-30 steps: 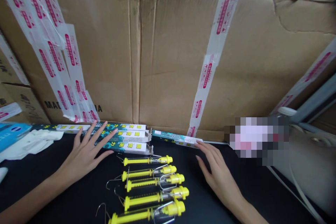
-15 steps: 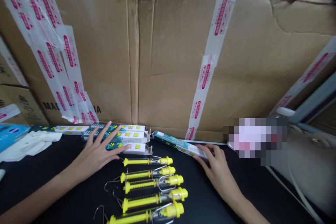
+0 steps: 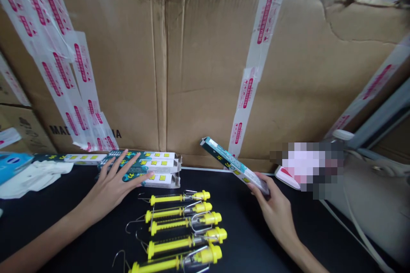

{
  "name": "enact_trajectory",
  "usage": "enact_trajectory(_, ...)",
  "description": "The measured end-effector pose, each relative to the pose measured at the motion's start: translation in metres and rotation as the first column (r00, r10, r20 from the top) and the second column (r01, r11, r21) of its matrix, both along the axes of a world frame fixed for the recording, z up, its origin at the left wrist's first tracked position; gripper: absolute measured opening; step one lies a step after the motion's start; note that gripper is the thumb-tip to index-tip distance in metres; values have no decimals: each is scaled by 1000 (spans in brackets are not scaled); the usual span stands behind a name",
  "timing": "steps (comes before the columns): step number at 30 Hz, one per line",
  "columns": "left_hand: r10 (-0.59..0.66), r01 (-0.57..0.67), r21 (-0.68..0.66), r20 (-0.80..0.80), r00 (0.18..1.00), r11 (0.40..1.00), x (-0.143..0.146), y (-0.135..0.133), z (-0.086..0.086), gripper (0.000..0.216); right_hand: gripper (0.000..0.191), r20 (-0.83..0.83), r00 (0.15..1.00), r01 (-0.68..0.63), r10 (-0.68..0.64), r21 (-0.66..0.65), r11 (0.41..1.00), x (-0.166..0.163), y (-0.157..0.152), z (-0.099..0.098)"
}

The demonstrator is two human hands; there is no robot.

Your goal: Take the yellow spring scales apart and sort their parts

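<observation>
While the left hand [image 3: 110, 185] lies flat, fingers spread, on a stack of slim boxes [image 3: 150, 168] by the cardboard wall [image 3: 198, 72], the right hand [image 3: 275, 209] grips one box [image 3: 232, 164] by its end, tilted off the black table [image 3: 237, 243]. Its contents are hidden. Five yellow scales [image 3: 179, 226] lie unboxed between the hands.

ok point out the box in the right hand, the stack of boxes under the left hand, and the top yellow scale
box [image 3: 230, 163], head view, on its printed face, mid-length
stack of boxes [image 3: 160, 169], head view, on the white end with yellow squares
top yellow scale [image 3: 169, 198], head view, on its yellow barrel
</observation>
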State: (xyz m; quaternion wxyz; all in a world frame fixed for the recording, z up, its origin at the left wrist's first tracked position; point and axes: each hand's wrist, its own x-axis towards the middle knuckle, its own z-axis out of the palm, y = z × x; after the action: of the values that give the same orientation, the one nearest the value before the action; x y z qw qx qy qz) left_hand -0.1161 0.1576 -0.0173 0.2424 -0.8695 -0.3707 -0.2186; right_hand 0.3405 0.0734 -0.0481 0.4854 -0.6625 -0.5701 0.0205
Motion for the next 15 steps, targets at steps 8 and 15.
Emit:
enact_trajectory(8,-49,56,-58,110,993,997,-4,-1,4,44,34,3,993,-115,115,72,991,-11,-7,8)
enact_trajectory(15,-116,190,-201,330,937,961,16,-48,10,69,23,79,930,-368,360,146,918,-50,-33,15)
